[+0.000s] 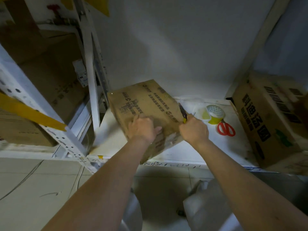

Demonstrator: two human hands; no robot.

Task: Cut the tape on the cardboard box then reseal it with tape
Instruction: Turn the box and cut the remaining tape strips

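Note:
A brown cardboard box (148, 104) with dark print lies skewed on a white shelf (186, 152), its near corner hanging past the shelf's front edge. My left hand (143, 129) rests on the box's near top, fingers spread over the edge. My right hand (194, 130) grips a yellow-and-black utility knife (183, 112), whose tip lies along the box's right top edge. A roll of tape (214, 114) with a yellow-green core sits on the shelf just right of the box.
Red-handled scissors (225, 129) lie next to the tape roll. A larger printed carton (270, 124) stands at the shelf's right end. White metal racking (50, 117) holding more cartons rises on the left. A tiled floor lies below.

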